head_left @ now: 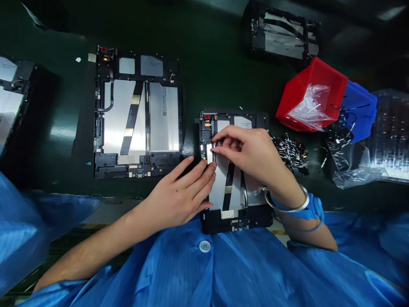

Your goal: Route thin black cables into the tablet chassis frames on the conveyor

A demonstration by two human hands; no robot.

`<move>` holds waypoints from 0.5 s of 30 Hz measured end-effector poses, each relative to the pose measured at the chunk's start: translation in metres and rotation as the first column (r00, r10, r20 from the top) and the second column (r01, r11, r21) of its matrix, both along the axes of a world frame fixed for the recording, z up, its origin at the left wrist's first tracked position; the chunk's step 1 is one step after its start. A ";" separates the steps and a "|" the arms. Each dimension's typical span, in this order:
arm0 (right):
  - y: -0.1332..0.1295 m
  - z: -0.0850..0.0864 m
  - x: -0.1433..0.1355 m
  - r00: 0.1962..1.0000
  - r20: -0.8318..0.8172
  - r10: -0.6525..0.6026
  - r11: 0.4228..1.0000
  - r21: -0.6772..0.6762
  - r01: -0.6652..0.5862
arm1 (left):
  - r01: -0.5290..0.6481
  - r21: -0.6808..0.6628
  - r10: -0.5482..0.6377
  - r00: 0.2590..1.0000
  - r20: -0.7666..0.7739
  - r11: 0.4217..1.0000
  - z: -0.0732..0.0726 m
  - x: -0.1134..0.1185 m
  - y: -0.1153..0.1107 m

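An opened tablet (234, 204) lies in front of me, its silver battery plates, black ribbon cable and small boards bare. My left hand (179, 198) is flat with fingers stretched out, the fingertips resting along the tablet's left edge. Over the tablet's upper left part, my right hand (246, 147) is closed in a pinch, thumb and index fingertip close together beside the small board (207, 134). Whatever sits between those fingertips is too small to make out. The right hand and wrist hide part of the tablet's middle and right side.
Another opened tablet (164, 119) lies to the left. More tablets stand at the far left (12, 98) and back right (284, 36). At right are a red bin (332, 89) with clear plastic pieces, a blue bin (364, 106) with black cables, small loose parts (292, 153) and a clear tray (391, 132).
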State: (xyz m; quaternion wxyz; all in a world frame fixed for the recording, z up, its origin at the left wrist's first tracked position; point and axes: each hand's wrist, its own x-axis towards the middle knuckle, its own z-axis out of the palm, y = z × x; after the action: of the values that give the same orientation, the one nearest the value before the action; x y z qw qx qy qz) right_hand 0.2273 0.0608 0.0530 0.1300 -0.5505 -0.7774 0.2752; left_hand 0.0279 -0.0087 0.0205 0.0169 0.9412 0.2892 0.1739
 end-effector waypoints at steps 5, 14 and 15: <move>-0.025 -0.005 0.020 0.982 0.135 0.136 0.890 0.418 -0.180 | -0.009 0.041 0.007 0.999 0.037 0.999 -0.001 0.005 0.002; -0.031 -0.008 0.024 0.879 0.444 0.177 0.820 0.428 -0.381 | -0.049 0.047 0.046 0.998 0.047 0.998 -0.002 0.010 -0.002; -0.032 -0.007 0.023 0.876 0.449 0.176 0.802 0.450 -0.392 | -0.054 0.044 0.052 0.998 0.044 0.998 -0.002 0.010 -0.003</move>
State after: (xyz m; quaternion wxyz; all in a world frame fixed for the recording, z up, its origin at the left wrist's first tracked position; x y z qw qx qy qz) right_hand 0.2505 0.0289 0.0462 0.0771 -0.4109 -0.9073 -0.0462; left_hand 0.0383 -0.0115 0.0187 -0.0027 0.9295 0.3095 0.2006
